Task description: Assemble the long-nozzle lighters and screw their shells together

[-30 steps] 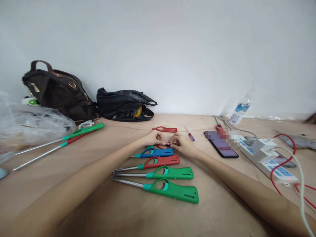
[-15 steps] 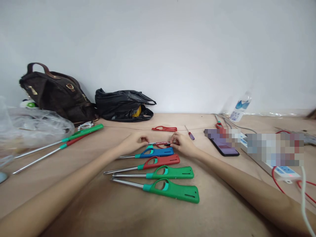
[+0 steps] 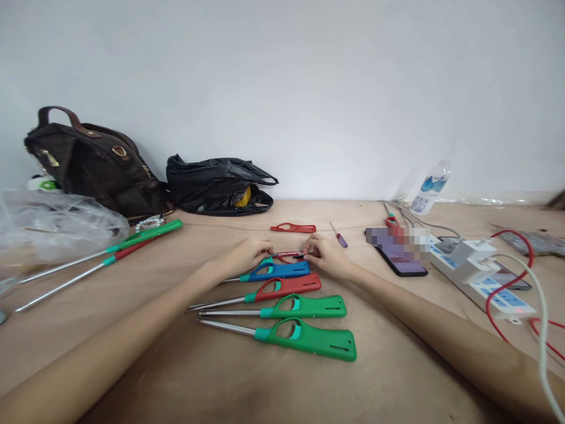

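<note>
The open lighter (image 3: 289, 254) is positioned over the counter (image 3: 247, 383), between the left hand (image 3: 255, 253) and the right hand (image 3: 327, 257). Its two ends are met by bent fingers, but whether either hand is clamped on it cannot be told. Nearer the camera, a blue lighter (image 3: 288, 270), a red lighter (image 3: 295, 285) and two green lighters (image 3: 315, 340) are lined up. Beyond the hands, a red shell (image 3: 296, 228) is seen, with a screwdriver (image 3: 341, 239) placed to its right.
</note>
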{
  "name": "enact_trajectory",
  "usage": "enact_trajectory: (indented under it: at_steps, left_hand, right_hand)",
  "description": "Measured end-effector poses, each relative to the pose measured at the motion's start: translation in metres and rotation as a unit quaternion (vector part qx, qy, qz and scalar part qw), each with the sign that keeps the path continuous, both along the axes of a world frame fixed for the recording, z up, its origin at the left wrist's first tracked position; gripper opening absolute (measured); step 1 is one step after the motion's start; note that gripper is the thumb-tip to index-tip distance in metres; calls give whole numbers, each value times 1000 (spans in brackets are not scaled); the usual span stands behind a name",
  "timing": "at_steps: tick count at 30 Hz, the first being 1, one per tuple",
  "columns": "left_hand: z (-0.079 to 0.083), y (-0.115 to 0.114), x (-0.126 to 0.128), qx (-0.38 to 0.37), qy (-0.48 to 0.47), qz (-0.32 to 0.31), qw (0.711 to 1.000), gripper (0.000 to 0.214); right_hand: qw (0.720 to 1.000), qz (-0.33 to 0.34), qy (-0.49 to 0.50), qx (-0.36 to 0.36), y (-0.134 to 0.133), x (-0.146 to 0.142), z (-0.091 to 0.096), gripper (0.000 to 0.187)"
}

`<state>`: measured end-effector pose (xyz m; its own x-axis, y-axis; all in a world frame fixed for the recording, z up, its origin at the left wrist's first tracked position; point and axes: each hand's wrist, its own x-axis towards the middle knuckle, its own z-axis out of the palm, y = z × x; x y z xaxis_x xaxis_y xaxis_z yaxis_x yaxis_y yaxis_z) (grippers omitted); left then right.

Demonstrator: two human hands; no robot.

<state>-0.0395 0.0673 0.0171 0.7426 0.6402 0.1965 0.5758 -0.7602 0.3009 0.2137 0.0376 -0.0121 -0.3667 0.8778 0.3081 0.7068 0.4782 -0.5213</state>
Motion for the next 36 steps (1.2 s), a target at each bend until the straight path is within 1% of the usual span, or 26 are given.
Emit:
enact_trajectory:
  at_steps: [5,10,14,20,23,27,31,36]
  left_hand:
    - [2,1,-1,12,21,-21,999,24]
    - [4,2,3,13,15,-21,1000,23]
    - [2,3,5,25,28,-27,999,25]
    - [2,4,7,18,18,-32,999,27]
    - [4,3,8,32,46,-40,998,32]
    - [6,2,8,41,80,-39,995,33]
    - [10,3,9,30,74,-51,995,33]
    - [15,7,14,23,114,-52,992,31]
  right_hand:
    - [1000,3,4,2,0,0,0,9]
    - [1000,0,2,2,0,0,0,10]
    - [1000,2,3,11,0,0,-1,10]
    - [1000,3,-1,5,2,1,-2,9]
    - [1000,2,-8,11,1,1,-2,9]
    - [1000,9,-1,8,1,2,-1,10]
    - [1000,8,-4,7,1,1,-1,9]
    - [1000,4,-6,10,1,1,0,10]
